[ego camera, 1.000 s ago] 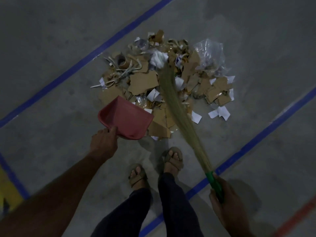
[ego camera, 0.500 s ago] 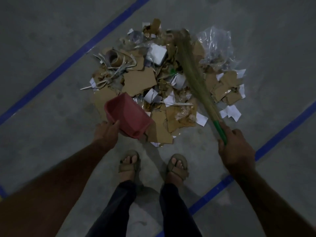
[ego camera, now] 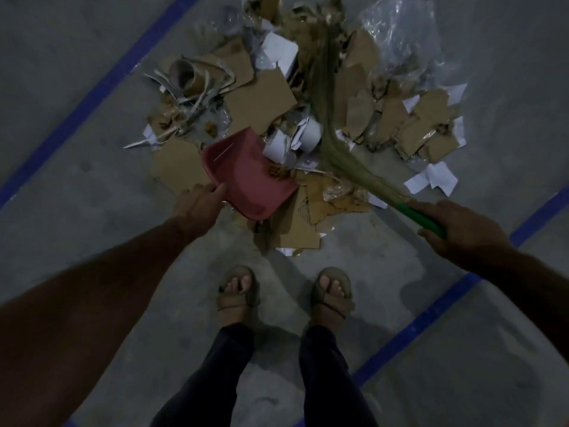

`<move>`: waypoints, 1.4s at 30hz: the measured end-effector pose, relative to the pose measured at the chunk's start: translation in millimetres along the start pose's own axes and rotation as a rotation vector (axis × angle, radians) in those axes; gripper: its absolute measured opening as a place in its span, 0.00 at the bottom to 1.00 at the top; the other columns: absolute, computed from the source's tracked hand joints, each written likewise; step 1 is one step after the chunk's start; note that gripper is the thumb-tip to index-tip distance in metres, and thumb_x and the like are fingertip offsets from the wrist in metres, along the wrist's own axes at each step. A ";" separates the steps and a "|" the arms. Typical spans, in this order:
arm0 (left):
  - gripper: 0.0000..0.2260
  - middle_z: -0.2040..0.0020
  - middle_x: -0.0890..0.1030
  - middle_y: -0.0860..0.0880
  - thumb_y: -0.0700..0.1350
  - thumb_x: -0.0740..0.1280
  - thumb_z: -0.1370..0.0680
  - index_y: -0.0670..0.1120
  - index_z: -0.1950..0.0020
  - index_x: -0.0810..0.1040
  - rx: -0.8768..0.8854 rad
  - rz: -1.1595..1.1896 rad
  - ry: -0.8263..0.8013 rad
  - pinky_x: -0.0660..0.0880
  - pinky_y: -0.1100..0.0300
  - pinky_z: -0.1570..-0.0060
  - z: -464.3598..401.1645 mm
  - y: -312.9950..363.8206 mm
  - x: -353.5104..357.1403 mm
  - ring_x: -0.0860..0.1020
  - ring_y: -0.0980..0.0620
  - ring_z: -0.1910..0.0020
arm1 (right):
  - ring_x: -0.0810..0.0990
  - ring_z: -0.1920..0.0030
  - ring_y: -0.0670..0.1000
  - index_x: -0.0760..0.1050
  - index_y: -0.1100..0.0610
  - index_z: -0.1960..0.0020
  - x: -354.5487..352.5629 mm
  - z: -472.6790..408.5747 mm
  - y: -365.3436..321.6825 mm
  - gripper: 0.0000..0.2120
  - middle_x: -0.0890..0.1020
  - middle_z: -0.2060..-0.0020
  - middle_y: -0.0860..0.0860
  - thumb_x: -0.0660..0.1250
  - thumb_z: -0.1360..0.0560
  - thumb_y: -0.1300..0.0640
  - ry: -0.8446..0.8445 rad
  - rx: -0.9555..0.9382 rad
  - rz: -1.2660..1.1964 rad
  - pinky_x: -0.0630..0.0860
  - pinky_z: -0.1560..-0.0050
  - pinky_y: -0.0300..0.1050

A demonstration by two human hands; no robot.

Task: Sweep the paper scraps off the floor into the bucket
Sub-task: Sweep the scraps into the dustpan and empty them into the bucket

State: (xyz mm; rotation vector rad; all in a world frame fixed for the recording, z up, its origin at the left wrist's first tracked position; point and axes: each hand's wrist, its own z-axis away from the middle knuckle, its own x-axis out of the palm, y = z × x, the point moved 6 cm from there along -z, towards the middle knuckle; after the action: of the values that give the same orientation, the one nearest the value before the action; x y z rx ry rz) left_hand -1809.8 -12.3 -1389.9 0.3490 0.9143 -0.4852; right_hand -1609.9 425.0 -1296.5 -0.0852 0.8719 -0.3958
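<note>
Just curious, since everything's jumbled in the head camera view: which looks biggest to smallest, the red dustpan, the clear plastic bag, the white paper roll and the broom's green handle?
1. Plastic bag, though its top runs off frame.
2. Dustpan; close to the bag, so unsure.
3. Green handle, partly hidden by the right hand.
4. Paper roll.

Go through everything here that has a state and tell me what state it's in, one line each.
Dustpan: tilted, mouth toward the pile, a few scraps inside.
Broom: bristles lying across the pile.
Scrap pile: mostly on the floor.
Plastic bag: crumpled at the pile's far edge.
Left hand: gripping the dustpan.
Right hand: gripping the broom's green handle.
</note>
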 end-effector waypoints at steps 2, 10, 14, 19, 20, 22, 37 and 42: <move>0.15 0.43 0.78 0.41 0.49 0.65 0.21 0.47 0.35 0.70 0.014 0.010 -0.016 0.74 0.46 0.54 -2.7 -1.3 -0.2 0.76 0.37 0.47 | 0.74 0.58 0.50 0.63 0.43 0.24 3.4 16.6 -3.3 0.30 0.74 0.53 0.49 0.68 0.23 0.51 0.019 -0.032 -0.002 0.73 0.62 0.47; 0.17 0.42 0.74 0.41 0.47 0.65 0.21 0.48 0.34 0.67 0.063 0.037 -0.030 0.75 0.44 0.53 -2.3 -5.3 15.5 0.74 0.38 0.46 | 0.72 0.71 0.42 0.65 0.38 0.28 46.8 77.4 -27.1 0.27 0.76 0.48 0.46 0.69 0.24 0.49 -0.045 -0.083 0.042 0.68 0.76 0.33; 0.17 0.43 0.74 0.41 0.46 0.66 0.21 0.46 0.33 0.68 0.026 0.022 -0.013 0.73 0.45 0.55 5.1 -1.5 26.5 0.74 0.38 0.47 | 0.74 0.69 0.45 0.64 0.40 0.28 53.3 91.5 -43.5 0.28 0.77 0.50 0.49 0.70 0.24 0.51 0.013 -0.061 -0.001 0.69 0.76 0.37; 0.19 0.43 0.74 0.40 0.44 0.67 0.22 0.45 0.33 0.69 0.004 0.024 0.046 0.73 0.45 0.58 16.1 9.1 29.1 0.75 0.37 0.49 | 0.70 0.73 0.45 0.66 0.43 0.27 58.9 109.1 -58.9 0.32 0.78 0.54 0.50 0.73 0.28 0.55 0.067 -0.035 -0.016 0.59 0.77 0.32; 0.18 0.43 0.75 0.40 0.44 0.66 0.21 0.44 0.32 0.69 0.009 0.021 0.066 0.73 0.45 0.58 18.1 10.9 29.6 0.75 0.37 0.50 | 0.70 0.72 0.45 0.66 0.43 0.27 59.8 112.3 -62.0 0.32 0.77 0.53 0.49 0.73 0.28 0.54 0.068 -0.040 -0.017 0.60 0.78 0.33; 0.17 0.42 0.74 0.39 0.45 0.60 0.19 0.44 0.31 0.68 0.032 0.028 0.109 0.74 0.45 0.58 21.0 13.3 32.1 0.75 0.37 0.50 | 0.73 0.72 0.47 0.66 0.43 0.27 62.9 118.8 -66.9 0.32 0.77 0.53 0.49 0.73 0.28 0.55 0.076 -0.048 -0.039 0.62 0.77 0.36; 0.15 0.49 0.73 0.42 0.40 0.61 0.19 0.48 0.33 0.65 -0.071 0.215 0.256 0.72 0.44 0.58 98.0 49.2 -11.5 0.71 0.40 0.55 | 0.78 0.67 0.52 0.63 0.40 0.25 59.4 226.6 -100.6 0.38 0.76 0.50 0.48 0.74 0.30 0.57 0.091 0.002 -0.135 0.72 0.77 0.45; 0.15 0.48 0.74 0.41 0.41 0.60 0.20 0.47 0.33 0.66 -0.109 0.257 0.254 0.73 0.43 0.57 144.6 70.0 -56.8 0.72 0.38 0.53 | 0.76 0.70 0.51 0.62 0.42 0.26 30.0 281.4 -111.2 0.38 0.75 0.52 0.49 0.75 0.30 0.57 0.150 -0.010 -0.149 0.66 0.76 0.43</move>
State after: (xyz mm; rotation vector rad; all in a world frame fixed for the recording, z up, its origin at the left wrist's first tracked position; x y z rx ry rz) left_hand -1705.0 -9.4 -1255.6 0.4278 1.1190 -0.1554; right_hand -1412.7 286.7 -1111.0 -0.1319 1.0186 -0.5422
